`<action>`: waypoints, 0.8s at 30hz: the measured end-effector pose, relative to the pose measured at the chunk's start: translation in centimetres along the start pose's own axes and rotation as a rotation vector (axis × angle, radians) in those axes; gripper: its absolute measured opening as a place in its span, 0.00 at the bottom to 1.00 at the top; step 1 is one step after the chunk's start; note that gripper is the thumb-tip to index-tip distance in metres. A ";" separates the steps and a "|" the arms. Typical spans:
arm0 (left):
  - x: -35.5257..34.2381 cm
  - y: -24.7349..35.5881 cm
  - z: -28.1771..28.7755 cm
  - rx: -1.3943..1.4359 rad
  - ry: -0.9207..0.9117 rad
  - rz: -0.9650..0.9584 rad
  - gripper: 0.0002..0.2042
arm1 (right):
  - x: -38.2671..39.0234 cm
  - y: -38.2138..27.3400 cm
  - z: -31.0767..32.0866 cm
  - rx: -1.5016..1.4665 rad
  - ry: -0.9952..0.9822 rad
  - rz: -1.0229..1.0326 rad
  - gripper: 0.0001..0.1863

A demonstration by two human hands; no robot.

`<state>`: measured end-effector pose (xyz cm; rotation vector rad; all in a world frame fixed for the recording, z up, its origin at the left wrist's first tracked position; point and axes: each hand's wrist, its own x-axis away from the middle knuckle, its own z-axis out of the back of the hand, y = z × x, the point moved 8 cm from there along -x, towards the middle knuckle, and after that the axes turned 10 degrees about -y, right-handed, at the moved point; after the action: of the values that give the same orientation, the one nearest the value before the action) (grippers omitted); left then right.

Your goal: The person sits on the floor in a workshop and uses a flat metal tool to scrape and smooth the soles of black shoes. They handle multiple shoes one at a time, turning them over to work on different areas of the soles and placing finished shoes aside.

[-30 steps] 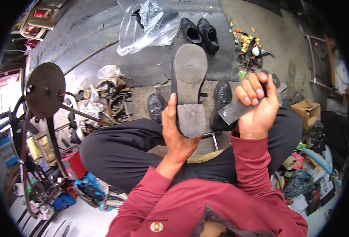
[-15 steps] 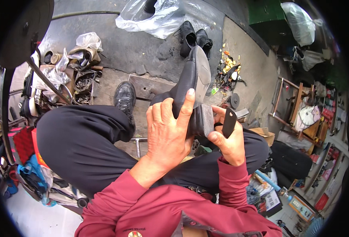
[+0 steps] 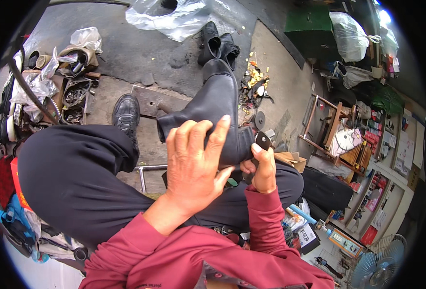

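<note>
- Boot first, since it's the biggest change: a second ago we had this black heeled ankle boot upside down with the sole and heel block facing us, and now it's rolled over so we're looking at the smooth leather side. It sits across our lap, above the right thigh, with the toe end pointing away toward the concrete floor.
- Our view swung too. It's turned right, so the shelves and the small wooden stool along the right edge now show, and the round metal stand we saw earlier on the left is out of frame.
- Left hand went from cupping the heel from underneath to lying flat over the boot's near side, fingers spread and wrapped on the leather, so it's clamping the boot steady.
- Right hand dropped from up high to tucked in at the boot's heel end, fist closed around the dark-handled tool, thumb up along it. Can't tell whether the tip touches the boot.
- Our read: we're done eyeballing the sole and are now working the heel or back seam from the side.
- Small stuff: another black pair sits by the clear plastic bag at the floor's far edge.
</note>
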<state>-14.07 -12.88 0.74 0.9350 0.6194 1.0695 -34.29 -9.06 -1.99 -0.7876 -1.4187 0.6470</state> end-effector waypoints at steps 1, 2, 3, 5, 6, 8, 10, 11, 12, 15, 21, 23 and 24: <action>0.0 -0.1 0.0 -0.005 -0.002 0.007 0.51 | 0.0 0.1 0.2 0.005 -0.005 -0.002 0.13; 0.0 -0.2 -0.1 -0.010 -0.010 0.016 0.50 | 0.0 0.2 0.2 0.006 -0.012 -0.005 0.13; 0.0 -0.2 -0.1 -0.019 -0.012 0.016 0.50 | -0.1 0.2 0.1 0.006 -0.021 -0.006 0.13; 0.0 -0.2 -0.3 -0.033 -0.012 0.014 0.49 | 0.0 0.2 0.0 0.027 -0.012 -0.027 0.11; 0.0 -0.2 -0.5 -0.030 -0.019 0.018 0.47 | 0.0 0.1 -0.1 0.037 -0.010 -0.036 0.10; -0.1 -0.2 -0.7 -0.051 -0.017 0.014 0.47 | -0.1 0.0 -0.1 0.064 -0.020 -0.049 0.12; -0.1 -0.3 -1.0 -0.060 -0.023 0.019 0.45 | -0.3 0.0 0.0 0.093 -0.042 -0.057 0.16; -0.2 -0.4 -1.1 -0.073 -0.014 0.015 0.45 | -0.5 -0.1 0.0 0.099 -0.063 -0.048 0.18; -0.2 -0.4 -1.1 -0.088 -0.007 0.010 0.44 | -0.7 0.2 0.4 0.103 -0.043 -0.092 0.23; -0.2 -0.7 -1.5 -0.096 -0.023 0.012 0.44 | -1.5 0.1 0.8 0.177 -0.053 -0.086 0.22; -0.5 -0.8 -2.0 -0.140 -0.016 -0.009 0.45 | -2.2 -1.3 0.3 0.392 -0.082 0.040 0.23; -0.6 -0.8 -2.2 -0.139 -0.020 -0.013 0.45 | -2.4 -1.2 0.2 0.444 -0.088 0.040 0.22; -0.6 -0.8 -2.3 -0.150 -0.027 -0.014 0.45 | -2.4 -1.2 0.1 0.469 -0.104 0.052 0.23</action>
<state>-15.76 -12.85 -1.11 0.8123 0.5154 1.0744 -34.64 -11.73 -2.48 -0.4245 -1.2710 1.0273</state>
